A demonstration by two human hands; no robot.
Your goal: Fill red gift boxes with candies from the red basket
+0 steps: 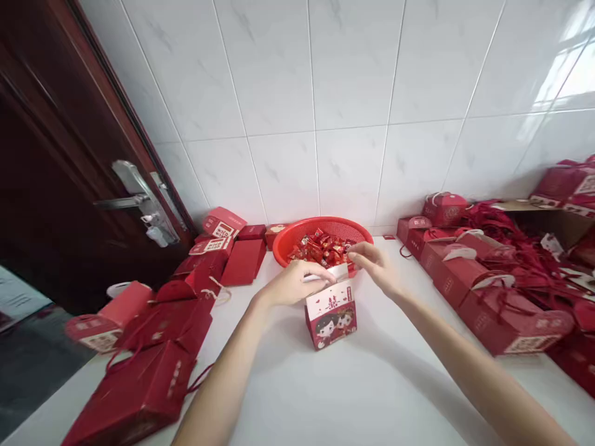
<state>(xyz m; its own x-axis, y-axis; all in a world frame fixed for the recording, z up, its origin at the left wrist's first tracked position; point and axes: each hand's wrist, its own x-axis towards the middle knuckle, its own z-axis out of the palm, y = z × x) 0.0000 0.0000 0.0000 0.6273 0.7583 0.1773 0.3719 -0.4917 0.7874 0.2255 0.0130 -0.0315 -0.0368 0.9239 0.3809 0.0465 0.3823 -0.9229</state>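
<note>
Standing just in front of the red basket [281, 246], here's the small printed box [335, 322], upright with its top panels raised! The left hand [297, 282], near the basket's front edge, has its fingers bent over the box's top, touching it; whether they pinch a panel, I can't tell. Over at the basket's right rim, the right hand [377, 266] curls its fingers partway, tips by the wrapped sweets [325, 249] inside; can't tell if it grips one. Red boxes [478, 297] line up right of the basket.
</note>
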